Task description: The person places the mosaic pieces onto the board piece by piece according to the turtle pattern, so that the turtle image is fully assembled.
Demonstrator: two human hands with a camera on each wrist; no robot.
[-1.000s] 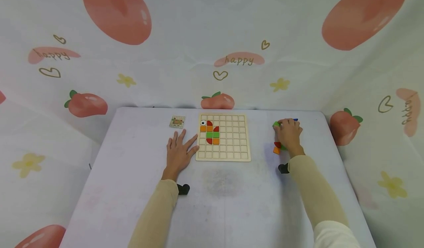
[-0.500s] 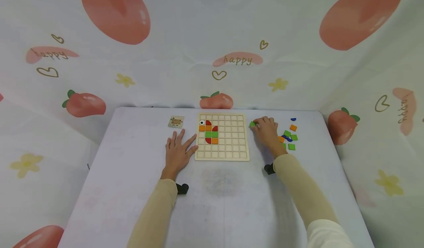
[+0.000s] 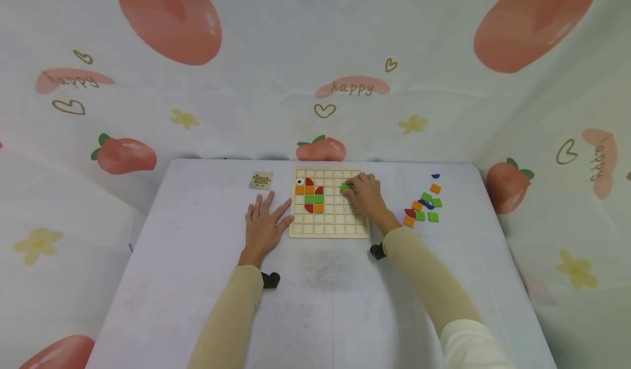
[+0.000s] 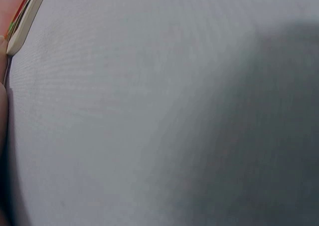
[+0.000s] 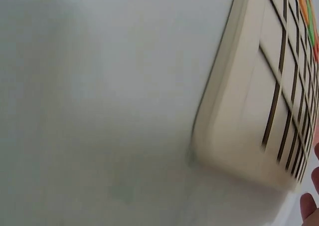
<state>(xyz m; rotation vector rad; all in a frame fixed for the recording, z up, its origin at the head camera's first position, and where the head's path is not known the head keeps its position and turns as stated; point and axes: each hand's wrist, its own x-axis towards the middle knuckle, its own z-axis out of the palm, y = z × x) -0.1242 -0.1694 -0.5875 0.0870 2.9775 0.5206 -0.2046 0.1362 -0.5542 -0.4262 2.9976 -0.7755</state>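
Observation:
A wooden grid board (image 3: 335, 228) lies at the back middle of the table. On its left part sit a white eye tile (image 3: 299, 182) and several orange, red and green tiles in one connected shape. My right hand (image 3: 367, 195) pinches a green square tile (image 3: 344, 187) over the board's right half. My left hand (image 3: 263, 225) rests flat with spread fingers, thumb and forefinger at the board's left edge. In the right wrist view the board's corner (image 5: 234, 151) shows, with only fingertips (image 5: 307, 205) at the right border.
Right of the board lies a loose group of tiles, among them an orange square (image 3: 436, 189), a blue half-round piece (image 3: 435, 176) and a red piece (image 3: 410, 213). A small patterned card (image 3: 261, 180) lies left of the board. A printed cloth hangs behind the table (image 3: 325, 303).
My right hand has picked the green tile from the loose group and carried it left, over the board. The left hand stays in place.

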